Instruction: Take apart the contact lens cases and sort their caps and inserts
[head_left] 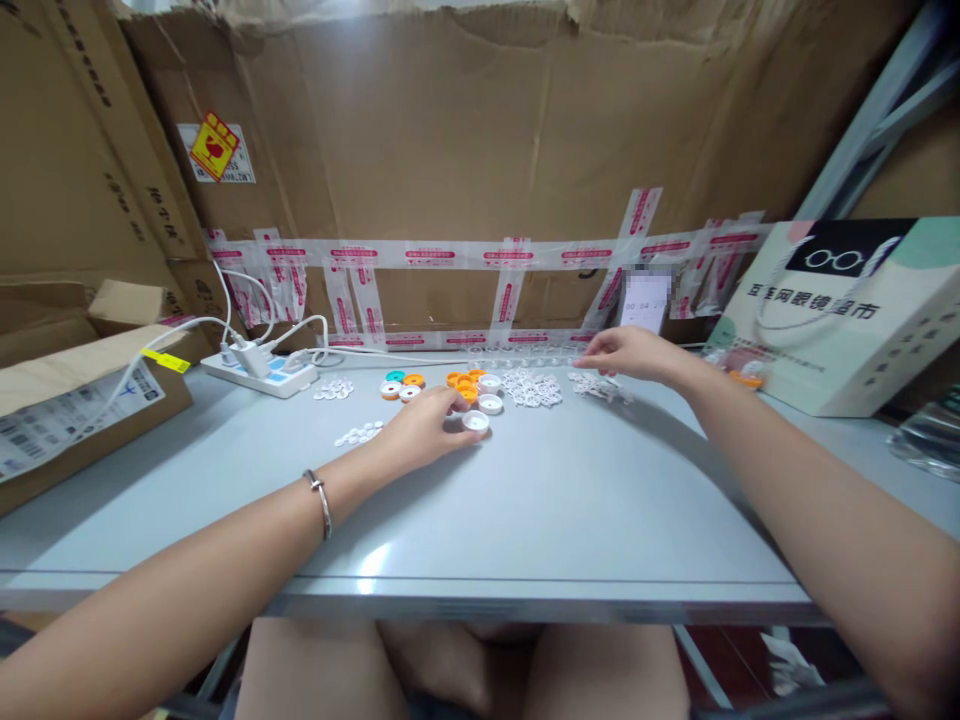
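My left hand (426,425) rests on the grey table (525,510) with its fingers curled round a small white round cap (475,421). Beside it lie more white caps (490,403), orange caps (465,382) and a teal one (394,376). My right hand (628,352) reaches to the far side, fingers pinched over a pile of small white rings (596,385). Whether a ring is between the fingertips cannot be made out. Another heap of white rings (531,388) lies between my hands. A thin bracelet (322,500) is on my left wrist.
A white power strip (259,372) with plugs and cables sits at the back left. Cardboard boxes (67,400) stand on the left, and a taped cardboard wall (487,150) runs behind. A white printed box (840,310) stands at the right. My knees show below the table's front edge.
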